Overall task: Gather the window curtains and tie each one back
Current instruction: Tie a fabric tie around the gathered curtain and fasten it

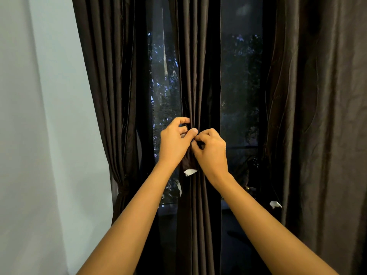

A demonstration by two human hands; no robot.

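Note:
A dark brown middle curtain [195, 76] hangs gathered into a narrow bunch in front of the window. My left hand [174, 141] and my right hand [211, 150] meet at its waist, and both pinch a dark tie-back strap [188, 162] wrapped round the bunch. A white end of the strap [190, 172] hangs just below my hands. The left curtain [111, 86] is gathered and tied low at its band [124, 188]. The right curtain [317, 116] hangs loose and wide.
A dark window [240, 86] with tree foliage outside shows between the curtains. A pale wall [39, 135] fills the left side. A small white tag [275, 204] sticks out by the right curtain's edge, near the window sill.

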